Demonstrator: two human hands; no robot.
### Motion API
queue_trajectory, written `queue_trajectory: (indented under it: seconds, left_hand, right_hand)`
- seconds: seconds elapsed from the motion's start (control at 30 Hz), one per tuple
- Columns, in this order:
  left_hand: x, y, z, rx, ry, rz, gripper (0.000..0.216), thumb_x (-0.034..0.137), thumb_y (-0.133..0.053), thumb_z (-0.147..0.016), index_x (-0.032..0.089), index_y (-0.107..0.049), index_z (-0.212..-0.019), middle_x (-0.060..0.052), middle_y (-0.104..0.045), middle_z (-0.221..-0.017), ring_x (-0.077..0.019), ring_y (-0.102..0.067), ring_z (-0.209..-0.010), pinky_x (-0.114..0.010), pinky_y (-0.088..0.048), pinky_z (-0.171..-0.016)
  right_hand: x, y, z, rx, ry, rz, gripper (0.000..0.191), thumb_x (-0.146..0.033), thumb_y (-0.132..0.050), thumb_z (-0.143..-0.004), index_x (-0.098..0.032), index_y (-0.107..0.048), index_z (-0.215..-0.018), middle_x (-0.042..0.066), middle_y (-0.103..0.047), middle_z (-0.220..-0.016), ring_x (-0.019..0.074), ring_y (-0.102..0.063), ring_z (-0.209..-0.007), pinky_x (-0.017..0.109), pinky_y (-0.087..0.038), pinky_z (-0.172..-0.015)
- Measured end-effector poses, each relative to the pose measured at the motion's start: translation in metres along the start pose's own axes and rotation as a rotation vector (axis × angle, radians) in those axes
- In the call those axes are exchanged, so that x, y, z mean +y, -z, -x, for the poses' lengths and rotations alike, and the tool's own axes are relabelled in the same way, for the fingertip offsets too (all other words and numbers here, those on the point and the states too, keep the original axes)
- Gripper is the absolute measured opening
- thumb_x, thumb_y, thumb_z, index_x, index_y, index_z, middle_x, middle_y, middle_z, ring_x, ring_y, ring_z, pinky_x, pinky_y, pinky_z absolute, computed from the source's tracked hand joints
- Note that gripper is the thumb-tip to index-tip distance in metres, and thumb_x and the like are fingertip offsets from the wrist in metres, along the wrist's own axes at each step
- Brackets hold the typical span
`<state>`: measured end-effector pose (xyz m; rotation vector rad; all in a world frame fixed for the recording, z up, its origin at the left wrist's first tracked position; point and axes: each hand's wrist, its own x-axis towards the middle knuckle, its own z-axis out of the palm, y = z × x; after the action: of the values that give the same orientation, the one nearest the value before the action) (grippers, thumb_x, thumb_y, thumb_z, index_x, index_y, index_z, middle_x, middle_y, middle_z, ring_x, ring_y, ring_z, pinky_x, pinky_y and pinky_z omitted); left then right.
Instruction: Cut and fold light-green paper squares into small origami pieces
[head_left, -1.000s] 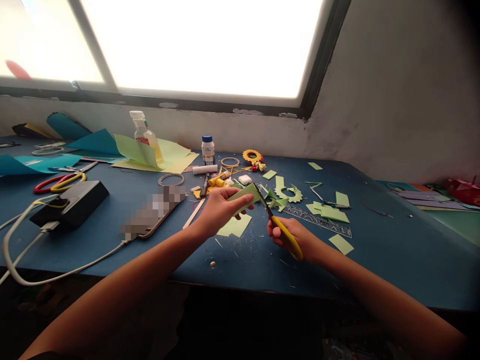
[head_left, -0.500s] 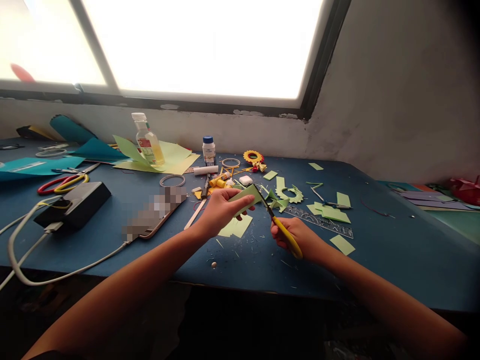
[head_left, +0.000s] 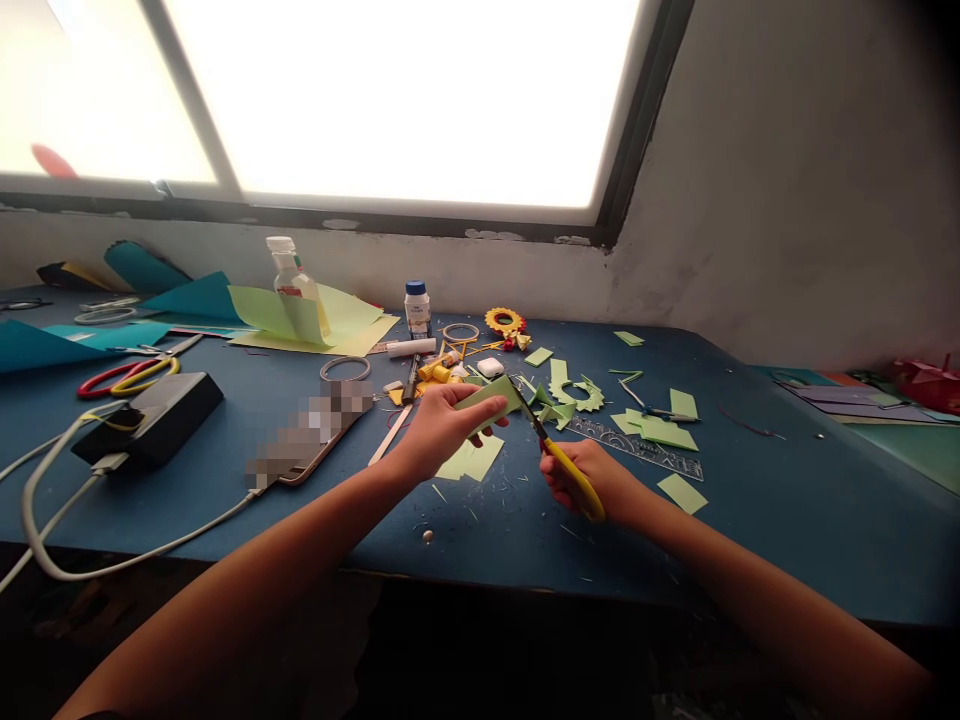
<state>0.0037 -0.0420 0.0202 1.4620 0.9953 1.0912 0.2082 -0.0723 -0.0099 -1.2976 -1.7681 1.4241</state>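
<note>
My left hand (head_left: 444,428) pinches a small light green piece of paper (head_left: 489,402) above the table. My right hand (head_left: 589,475) is wrapped round a pair of scissors with yellow handles (head_left: 576,480). The dark blades point up and left, at the right edge of the held paper; whether they are parted I cannot make out. Below the left hand, more green paper pieces (head_left: 472,458) lie among thin clippings. Just beyond the scissors rests a green paper ring with a toothed edge (head_left: 586,396). A clear plastic ruler (head_left: 637,448) lies past the right hand.
A phone (head_left: 315,440) and a black power block (head_left: 150,418) with white cables occupy the left of the blue table (head_left: 787,520). Farther back stand a clear bottle (head_left: 288,270) and a white bottle with a blue cap (head_left: 418,312). A yellow toothed ring (head_left: 505,320) lies near the wall.
The view has tilted slightly upward. Both hands keep nearly the same places, with the paper still between the left fingers and the scissors beside its right edge.
</note>
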Motion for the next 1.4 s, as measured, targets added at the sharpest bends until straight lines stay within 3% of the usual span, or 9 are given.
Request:
queue_trajectory:
  seconds: [0.3,0.53,0.73,0.83,0.93,1.03,1.23,1.4]
  left_hand:
    - [-0.001,0.000,0.000,-0.002,-0.010,-0.014,0.031,0.042,-0.071,-0.070,0.012,-0.070,-0.078,-0.004,-0.069,-0.069,-0.0075,-0.054,-0.050,-0.017,-0.045,-0.044]
    - [0.003,0.000,-0.001,-0.034,0.033,0.102,0.035,0.044,-0.069,-0.072,0.013,-0.064,-0.086,-0.004,-0.065,-0.074,-0.0095,-0.056,-0.056,-0.016,-0.043,-0.042]
    - [0.004,0.000,-0.004,-0.098,0.154,0.241,0.038,0.046,-0.053,-0.083,0.013,-0.055,-0.102,-0.008,-0.065,-0.085,-0.0131,-0.059,-0.060,-0.019,-0.044,-0.041]
    - [0.004,0.000,-0.004,-0.139,0.175,0.224,0.034,0.043,-0.058,-0.080,0.014,-0.055,-0.098,-0.008,-0.064,-0.089,-0.0128,-0.060,-0.063,-0.019,-0.045,-0.043]
    - [0.005,-0.001,-0.002,-0.189,0.154,0.150,0.036,0.034,-0.075,-0.067,0.014,-0.056,-0.091,-0.003,-0.061,-0.084,-0.0103,-0.057,-0.063,-0.018,-0.046,-0.047]
    - [0.007,-0.003,-0.001,-0.188,0.146,0.113,0.048,0.027,-0.079,-0.060,0.014,-0.055,-0.100,0.000,-0.058,-0.076,-0.0088,-0.054,-0.060,-0.019,-0.045,-0.049]
    - [0.006,-0.004,0.000,-0.158,0.162,0.103,0.045,0.034,-0.060,-0.075,0.013,-0.053,-0.113,-0.004,-0.058,-0.081,-0.0134,-0.056,-0.064,-0.023,-0.046,-0.051]
    - [-0.002,-0.003,-0.002,-0.296,0.113,0.015,0.037,0.042,-0.048,-0.080,0.012,-0.063,-0.095,-0.007,-0.061,-0.085,-0.0144,-0.055,-0.067,-0.023,-0.044,-0.053]
  right_hand:
    - [0.002,0.003,-0.004,0.025,-0.012,-0.029,0.033,-0.050,-0.057,-0.074,-0.020,-0.047,-0.065,-0.006,-0.043,-0.048,0.0102,-0.042,-0.039,0.022,-0.037,-0.036]
    - [0.006,0.021,-0.009,0.189,0.094,0.573,0.044,-0.061,-0.051,-0.078,-0.018,-0.054,-0.071,0.001,-0.054,-0.060,0.0154,-0.048,-0.054,0.026,-0.030,-0.049]
    - [0.003,0.028,-0.008,0.191,-0.032,0.701,0.054,-0.070,-0.049,-0.074,-0.017,-0.058,-0.081,0.006,-0.062,-0.074,0.0207,-0.055,-0.062,0.028,-0.034,-0.052]
    - [0.002,0.025,-0.005,0.187,-0.046,0.716,0.059,-0.068,-0.053,-0.073,-0.016,-0.057,-0.100,0.011,-0.065,-0.090,0.0261,-0.061,-0.075,0.031,-0.040,-0.059]
    - [0.004,0.022,-0.004,0.229,-0.058,0.765,0.071,-0.064,-0.060,-0.069,-0.015,-0.047,-0.120,0.016,-0.062,-0.107,0.0305,-0.061,-0.090,0.033,-0.044,-0.067]
    - [0.008,0.021,-0.006,0.227,-0.065,0.810,0.061,-0.060,-0.064,-0.067,-0.018,-0.051,-0.109,0.014,-0.063,-0.104,0.0298,-0.061,-0.088,0.034,-0.045,-0.066]
    - [0.010,0.024,-0.009,0.169,0.088,0.749,0.039,-0.044,-0.064,-0.075,-0.019,-0.055,-0.104,0.009,-0.060,-0.107,0.0244,-0.057,-0.096,0.035,-0.045,-0.080]
    - [0.000,0.024,-0.004,0.139,0.214,0.622,0.035,-0.050,-0.052,-0.085,-0.021,-0.061,-0.101,0.007,-0.060,-0.105,0.0232,-0.056,-0.096,0.035,-0.044,-0.082]
